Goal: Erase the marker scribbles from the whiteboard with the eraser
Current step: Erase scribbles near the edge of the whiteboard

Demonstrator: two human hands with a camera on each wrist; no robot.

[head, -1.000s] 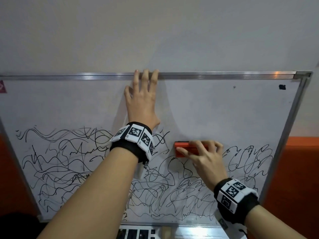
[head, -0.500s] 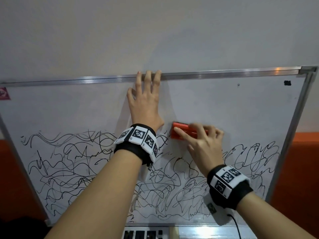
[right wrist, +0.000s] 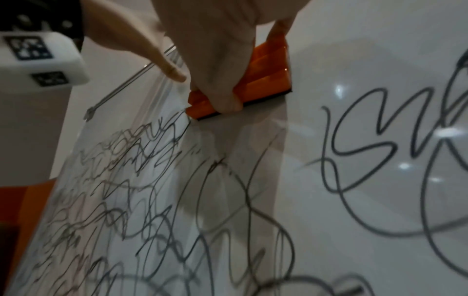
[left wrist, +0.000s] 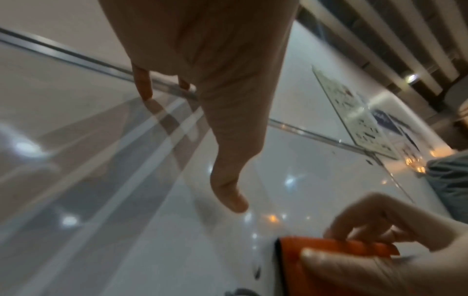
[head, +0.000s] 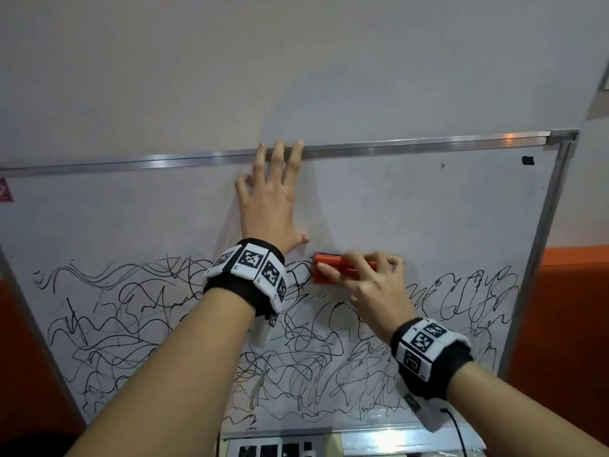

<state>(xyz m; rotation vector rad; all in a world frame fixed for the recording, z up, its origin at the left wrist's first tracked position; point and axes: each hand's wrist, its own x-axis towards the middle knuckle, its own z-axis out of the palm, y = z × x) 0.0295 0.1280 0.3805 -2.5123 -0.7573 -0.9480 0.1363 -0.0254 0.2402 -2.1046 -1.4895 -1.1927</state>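
Gripping eraser (head: 324,271), right hand (head: 369,285); left hand (head: 268,206) beside.

Bare forearms; 2 black wristbands (head: 245,285) bearing white blocks, black square-pattern markers.

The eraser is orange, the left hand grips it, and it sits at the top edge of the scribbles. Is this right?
Not quite: the right hand grips the orange eraser, as the head view shows. The left hand lies flat on the whiteboard. The eraser is indeed at the top edge of the scribbles.

whiteboard (head: 412,209): glossy, smooth | frame (head: 428,145): brushed metal | eraser (right wrist: 268,78): orange plastic
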